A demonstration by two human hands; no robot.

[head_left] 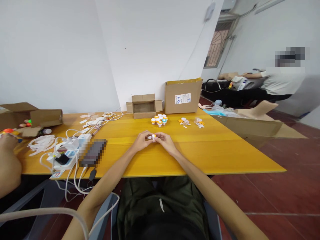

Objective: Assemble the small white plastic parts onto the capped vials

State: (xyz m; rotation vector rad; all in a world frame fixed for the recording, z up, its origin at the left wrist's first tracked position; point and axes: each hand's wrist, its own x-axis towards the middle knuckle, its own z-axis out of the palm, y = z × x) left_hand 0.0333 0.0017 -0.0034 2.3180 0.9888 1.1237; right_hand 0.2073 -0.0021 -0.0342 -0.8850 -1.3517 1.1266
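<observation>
Above the yellow table, both of my hands meet at a small white-and-orange plastic piece [154, 136] with a clear part on its left side. My left hand [142, 141] has its fingers curled round the clear end. From the other side, my right hand [166, 141] pinches the white-and-orange end; its fingertips partly cover the piece. Just beyond the hands stands a tight cluster of similar small pieces [159, 120] with white tops and orange or teal bands. Loose clear and orange parts [184, 122] lie to the right of that cluster, with a second small pile [199, 122] farther right.
At the back are a small open carton [144, 106] and a larger cardboard box [183, 96]. A phone [93, 152], a power strip [72, 156] and tangled white cables occupy the left. Another person's arm [10, 163] reaches in at far left; a person [282, 80] sits at right.
</observation>
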